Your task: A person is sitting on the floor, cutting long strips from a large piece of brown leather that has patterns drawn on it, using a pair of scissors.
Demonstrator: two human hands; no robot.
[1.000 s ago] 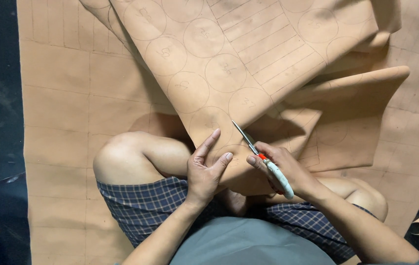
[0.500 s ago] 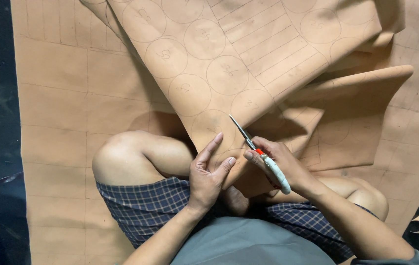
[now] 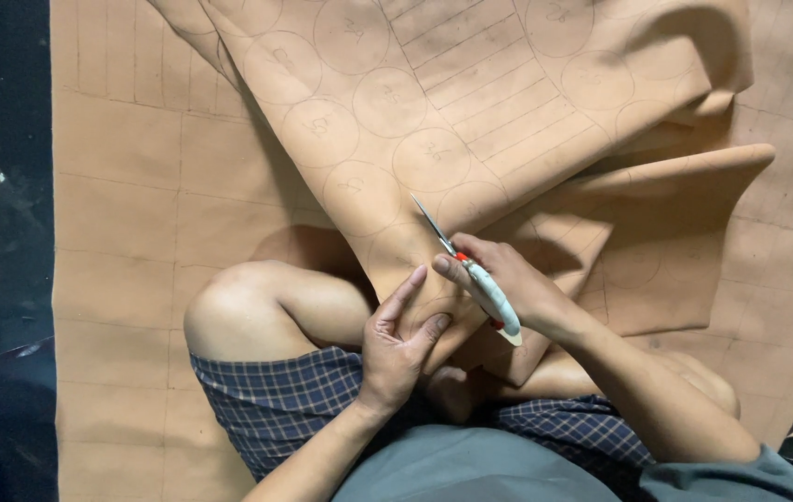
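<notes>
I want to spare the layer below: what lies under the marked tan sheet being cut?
Under the tan leather-like sheet lies another flat tan ruled sheet; the bent knee props its near end. Whatever's beneath the folds is hidden.

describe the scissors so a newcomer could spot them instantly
Start at the big tan sheet marked with drawn circles, draped toward the person's lap. At its lower edge the right hand grips the scissors: thin metal blades pointing up-left, pale handle with a red accent, the only shiny tool.

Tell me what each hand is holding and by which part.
The right hand grips scissors by the white handle. The left hand holds nothing; it presses the tan leather sheet flat.
</notes>
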